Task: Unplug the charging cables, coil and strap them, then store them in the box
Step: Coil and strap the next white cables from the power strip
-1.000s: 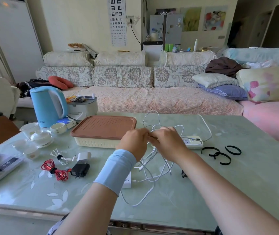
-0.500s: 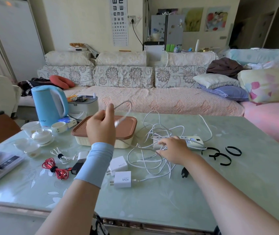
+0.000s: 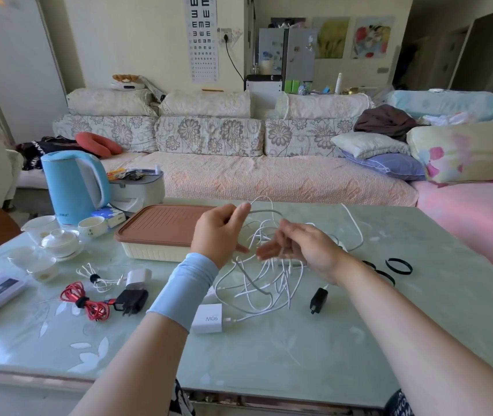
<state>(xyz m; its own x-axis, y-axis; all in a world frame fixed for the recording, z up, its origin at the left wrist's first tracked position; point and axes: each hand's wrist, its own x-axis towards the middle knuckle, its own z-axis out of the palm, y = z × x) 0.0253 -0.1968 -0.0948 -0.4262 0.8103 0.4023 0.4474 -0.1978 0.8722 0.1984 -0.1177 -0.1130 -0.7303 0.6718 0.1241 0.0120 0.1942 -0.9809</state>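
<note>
Head view: the left hand (image 3: 219, 232) pinches a thin white charging cable (image 3: 264, 212) above the pale green glass table (image 3: 269, 349); the blurred right hand (image 3: 302, 247), fingers spread, hides the power strip beside the brown-lidded cream box (image 3: 161, 232).

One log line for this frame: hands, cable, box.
left hand: pinching white charging cable, raised | right hand: open, beside tangle | cream box with brown lid: closed | black straps: unused on table
</note>
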